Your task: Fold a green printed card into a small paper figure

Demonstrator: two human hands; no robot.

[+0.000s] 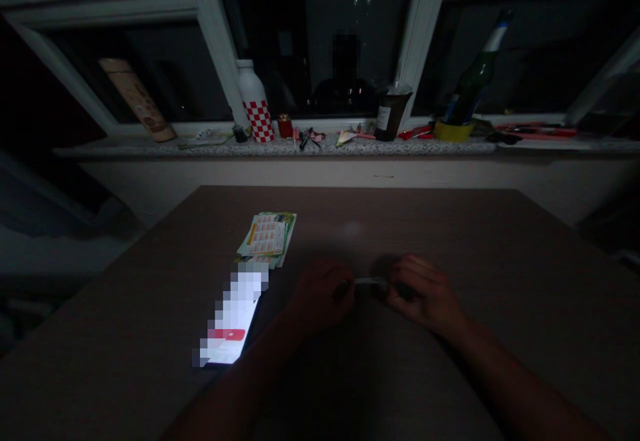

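In the dim head view, my left hand (323,291) and my right hand (423,291) face each other low over the brown table. Both have their fingers curled in. A short, thin, pale strip (369,281) spans the gap between them, one end in each hand's fingers. Dark patches show inside both grips; whether they are shadow or part of the held thing, I cannot make out. Left of my left hand lies a phone (233,324) with its screen lit and partly blurred. Beyond the phone is a stack of printed cards or tickets (267,238).
Behind the table (450,221), a speckled stone sill (350,148) carries a red-checked white bottle (257,104), a patterned tan tumbler (140,101), a dark cup (393,114), a roll of yellow tape (453,130) and a green bottle (473,88). Small clutter lies between them.
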